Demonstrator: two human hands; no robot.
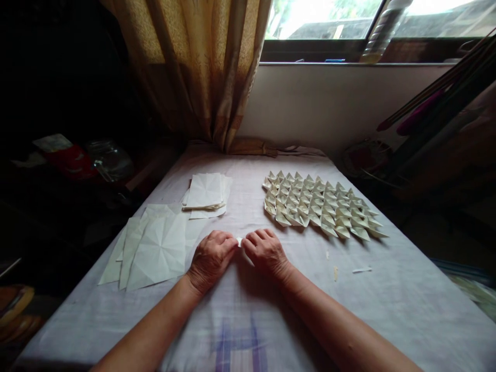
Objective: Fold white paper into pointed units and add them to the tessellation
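Note:
Close together near the middle of the table, my left hand (pixel 215 257) and my right hand (pixel 268 252) are both closed on a small piece of folded paper (pixel 239 242). Only a white bit of it shows between the fingertips; the rest is hidden by my hands. Left of my left hand lie creased paper sheets (pixel 160 253), fanned out and overlapping. Beyond them is a stack of smaller paper squares (pixel 205 190), the top one creased. Past my right hand, several folded paper boats (pixel 318 204) stand in tight rows.
A pale cloth covers the table (pixel 310 320). Small paper scraps (pixel 335 273) and a thin white strip (pixel 361 270) lie right of my right hand. A gold curtain (pixel 197 67) hangs at the far edge, beside a window (pixel 325 20). Dark clutter flanks both sides.

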